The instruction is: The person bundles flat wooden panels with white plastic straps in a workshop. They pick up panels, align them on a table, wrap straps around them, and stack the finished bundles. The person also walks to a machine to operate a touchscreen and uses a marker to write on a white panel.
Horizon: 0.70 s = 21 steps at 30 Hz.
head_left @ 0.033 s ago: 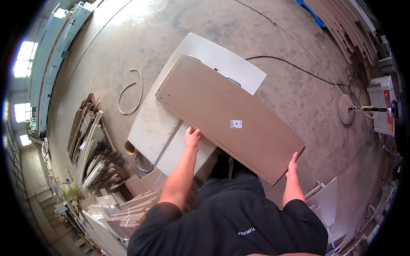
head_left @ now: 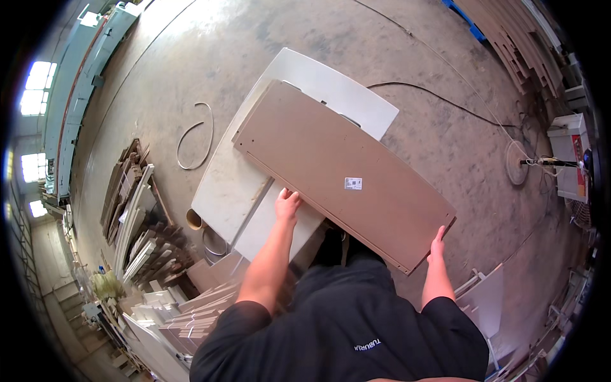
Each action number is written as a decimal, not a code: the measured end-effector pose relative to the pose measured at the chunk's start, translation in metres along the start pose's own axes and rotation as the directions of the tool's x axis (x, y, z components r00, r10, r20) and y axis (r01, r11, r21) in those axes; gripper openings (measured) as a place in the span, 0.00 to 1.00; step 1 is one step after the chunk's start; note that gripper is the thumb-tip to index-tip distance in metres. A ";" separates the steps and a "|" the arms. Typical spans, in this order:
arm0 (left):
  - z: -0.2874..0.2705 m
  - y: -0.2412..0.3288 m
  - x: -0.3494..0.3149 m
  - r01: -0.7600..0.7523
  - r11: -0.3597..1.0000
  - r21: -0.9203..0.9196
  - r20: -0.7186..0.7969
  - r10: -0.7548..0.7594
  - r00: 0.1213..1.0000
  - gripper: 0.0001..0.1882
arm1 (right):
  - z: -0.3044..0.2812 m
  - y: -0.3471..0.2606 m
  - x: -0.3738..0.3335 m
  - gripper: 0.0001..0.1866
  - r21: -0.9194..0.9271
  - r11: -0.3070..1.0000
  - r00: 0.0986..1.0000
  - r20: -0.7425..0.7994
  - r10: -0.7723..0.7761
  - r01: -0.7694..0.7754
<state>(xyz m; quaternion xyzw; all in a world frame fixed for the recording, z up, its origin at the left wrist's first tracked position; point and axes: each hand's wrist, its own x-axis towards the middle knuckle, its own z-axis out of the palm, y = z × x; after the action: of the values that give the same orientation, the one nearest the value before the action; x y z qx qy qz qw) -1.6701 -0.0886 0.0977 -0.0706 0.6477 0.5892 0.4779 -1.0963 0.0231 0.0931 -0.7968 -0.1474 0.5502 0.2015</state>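
A long brown board [head_left: 318, 153] lies at a slant over a white-topped table [head_left: 219, 184], its near right end jutting past the table toward me. It bears a white label [head_left: 353, 184], and small holes show near its ends. My left hand [head_left: 287, 205] is closed on the board's near long edge, its fingers partly hidden underneath. At the right short end, my right hand [head_left: 436, 245] holds the edge with the palm side against it; some fingers are hidden behind the board.
Stacked offcut strips [head_left: 137, 216] stand on the left, with more boards [head_left: 197, 312] at lower left. A loose hose [head_left: 208, 143] and a black cable [head_left: 439, 99] lie on the concrete floor. A fan stand [head_left: 515, 163] is at right, below stacked brown panels [head_left: 509, 38].
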 end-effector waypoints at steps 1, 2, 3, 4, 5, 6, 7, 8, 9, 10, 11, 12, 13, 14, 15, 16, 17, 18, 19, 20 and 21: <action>0.000 0.009 -0.004 -0.008 1.000 -0.011 0.028 0.008 1.000 0.28 | 0.009 -0.013 -0.013 0.61 0.016 1.000 1.000 0.006 0.003 -0.003; -0.010 0.008 -0.004 0.012 1.000 0.018 0.063 -0.013 0.998 0.29 | 0.014 -0.018 -0.022 0.61 0.016 1.000 1.000 0.006 0.003 -0.003; -0.021 0.008 -0.003 0.029 0.999 0.045 0.095 -0.033 0.995 0.31 | 0.017 -0.013 -0.022 0.60 0.017 1.000 1.000 0.002 -0.024 0.024; -0.027 0.013 -0.005 0.042 0.997 0.071 0.133 -0.051 0.990 0.32 | 0.016 -0.012 -0.023 0.60 0.021 0.998 0.998 -0.002 -0.056 0.057; -0.031 0.023 -0.013 0.038 0.991 0.127 0.214 -0.065 0.975 0.34 | 0.016 -0.011 -0.021 0.59 0.025 0.996 0.996 -0.005 -0.091 0.091; -0.035 0.031 -0.019 0.046 0.988 0.149 0.212 -0.077 0.974 0.33 | 0.017 -0.009 -0.020 0.57 -0.074 0.990 0.990 -0.072 -0.124 0.119; -0.041 0.035 -0.025 0.051 0.985 0.163 0.206 -0.085 0.975 0.33 | 0.018 -0.007 -0.017 0.55 -0.180 0.972 0.977 -0.129 -0.172 0.147; -0.045 0.039 -0.030 0.056 0.983 0.177 0.209 -0.093 0.973 0.32 | 0.014 -0.005 -0.007 0.53 -0.281 0.944 0.955 -0.188 -0.230 0.172; -0.047 0.043 -0.043 0.055 0.978 0.201 0.181 -0.092 0.979 0.28 | 0.003 0.004 0.008 0.50 -0.377 0.902 0.929 -0.212 -0.305 0.210; -0.057 0.038 -0.050 0.043 0.984 0.174 0.154 -0.070 0.986 0.27 | -0.011 0.011 0.026 0.47 -0.478 0.844 0.895 -0.223 -0.385 0.244; -0.072 0.034 -0.056 0.021 0.987 0.162 0.119 -0.041 0.992 0.25 | -0.006 0.008 0.024 0.45 -0.561 0.782 0.863 -0.219 -0.455 0.270; -0.088 0.029 -0.064 0.000 0.989 0.149 0.084 -0.012 0.996 0.24 | -0.003 0.006 0.019 0.42 -0.593 0.738 0.809 -0.231 -0.540 0.323; -0.106 0.022 -0.068 -0.012 0.994 0.106 -0.034 0.016 0.999 0.22 | 0.005 0.008 -0.004 0.39 -0.610 0.702 0.752 -0.250 -0.610 0.366; -0.131 0.009 -0.072 -0.027 0.998 0.057 -0.156 0.036 0.987 0.21 | 0.016 0.006 -0.028 0.36 -0.633 0.658 0.687 -0.263 -0.678 0.407; -0.170 -0.012 -0.076 -0.059 0.998 0.031 -0.332 0.066 0.941 0.20 | 0.028 -0.003 -0.043 0.34 -0.606 0.623 0.694 -0.157 -0.703 0.495; -0.213 -0.038 -0.076 -0.091 0.996 0.005 -0.498 0.081 0.863 0.20 | 0.041 -0.015 -0.056 0.32 -0.570 0.585 0.687 -0.049 -0.725 0.578; -0.257 -0.068 -0.073 -0.127 0.990 0.064 -0.718 0.134 0.683 0.19 | 0.055 -0.024 -0.070 0.30 -0.522 0.549 0.670 0.060 -0.740 0.653; -0.293 -0.086 -0.072 -0.139 0.982 0.129 -0.877 0.178 0.447 0.18 | 0.075 -0.034 -0.090 0.29 -0.511 0.516 0.666 0.160 -0.729 0.688; -0.312 -0.081 -0.073 -0.043 0.997 0.067 -0.921 0.078 0.381 0.18 | 0.088 -0.038 -0.112 0.28 -0.499 0.492 0.657 0.231 -0.718 0.713; -0.327 -0.076 -0.078 0.055 0.998 -0.006 -0.953 -0.023 0.303 0.18 | 0.098 -0.041 -0.127 0.27 -0.490 0.468 0.646 0.301 -0.701 0.736; -0.338 -0.070 -0.079 0.002 0.989 -0.147 -0.912 -0.136 0.387 0.19 | 0.105 -0.039 -0.133 0.25 -0.459 0.392 0.573 0.367 -0.733 0.797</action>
<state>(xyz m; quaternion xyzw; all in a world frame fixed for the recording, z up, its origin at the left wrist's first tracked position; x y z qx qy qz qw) -1.7632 -0.4274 0.0537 -0.4401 0.7630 0.4696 0.0596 -1.2420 0.0131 0.1870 -0.6284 -0.6670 0.3625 0.1700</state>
